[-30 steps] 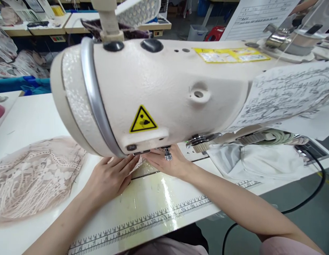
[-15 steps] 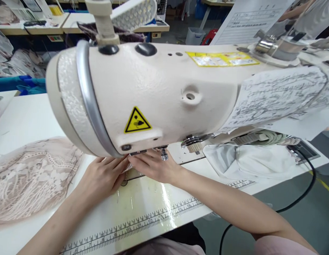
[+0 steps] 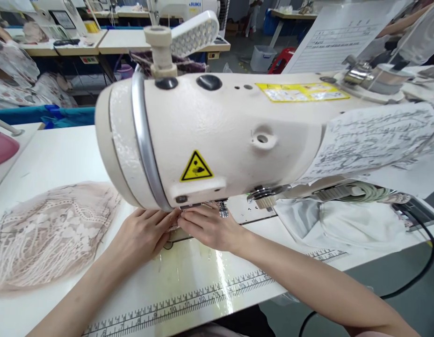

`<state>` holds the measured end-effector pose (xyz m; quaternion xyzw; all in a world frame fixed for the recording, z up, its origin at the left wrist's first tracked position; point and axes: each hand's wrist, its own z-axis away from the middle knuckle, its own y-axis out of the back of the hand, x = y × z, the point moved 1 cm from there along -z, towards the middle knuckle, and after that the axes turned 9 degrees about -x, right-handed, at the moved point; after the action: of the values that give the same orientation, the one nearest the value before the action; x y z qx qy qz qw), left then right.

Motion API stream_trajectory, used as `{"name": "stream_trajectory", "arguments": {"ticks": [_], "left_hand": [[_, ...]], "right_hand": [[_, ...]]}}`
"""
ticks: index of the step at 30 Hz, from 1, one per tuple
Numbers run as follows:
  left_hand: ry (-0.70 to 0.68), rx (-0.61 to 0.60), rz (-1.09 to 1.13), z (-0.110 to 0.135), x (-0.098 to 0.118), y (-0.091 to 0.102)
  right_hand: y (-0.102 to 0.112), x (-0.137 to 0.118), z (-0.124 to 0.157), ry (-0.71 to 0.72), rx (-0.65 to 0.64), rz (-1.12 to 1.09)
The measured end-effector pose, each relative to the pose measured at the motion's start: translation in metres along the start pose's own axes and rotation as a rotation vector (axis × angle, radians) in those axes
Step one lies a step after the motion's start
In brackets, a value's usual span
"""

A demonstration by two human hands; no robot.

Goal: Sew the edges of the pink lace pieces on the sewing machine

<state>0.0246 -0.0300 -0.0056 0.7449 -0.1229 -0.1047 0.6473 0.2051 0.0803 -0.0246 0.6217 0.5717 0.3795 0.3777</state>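
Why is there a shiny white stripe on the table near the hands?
Head view: that stripe is glare, light bouncing off the glossy table; the sewing machine looks bulged by the wide lens; the far benches look a little soft.

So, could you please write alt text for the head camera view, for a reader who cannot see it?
A person's left hand and right hand rest fingertip to fingertip under the head of a cream sewing machine. Pink lace lies left of them on the white table, whose near edge bears a printed ruler.
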Motion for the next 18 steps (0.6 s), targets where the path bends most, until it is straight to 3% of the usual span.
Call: {"name": "stream_trajectory", "arguments": {"ticks": [5,18], "left_hand": [[-0.024,0.014,-0.044,-0.003,0.003,0.004],[0.013,0.043,-0.161,-0.011,0.015,0.005]], "right_hand": [[0.003,0.001,-0.002,0.007,0.03,0.044],[0.022,0.0,-0.001,-0.165,0.045,0.192]]}}
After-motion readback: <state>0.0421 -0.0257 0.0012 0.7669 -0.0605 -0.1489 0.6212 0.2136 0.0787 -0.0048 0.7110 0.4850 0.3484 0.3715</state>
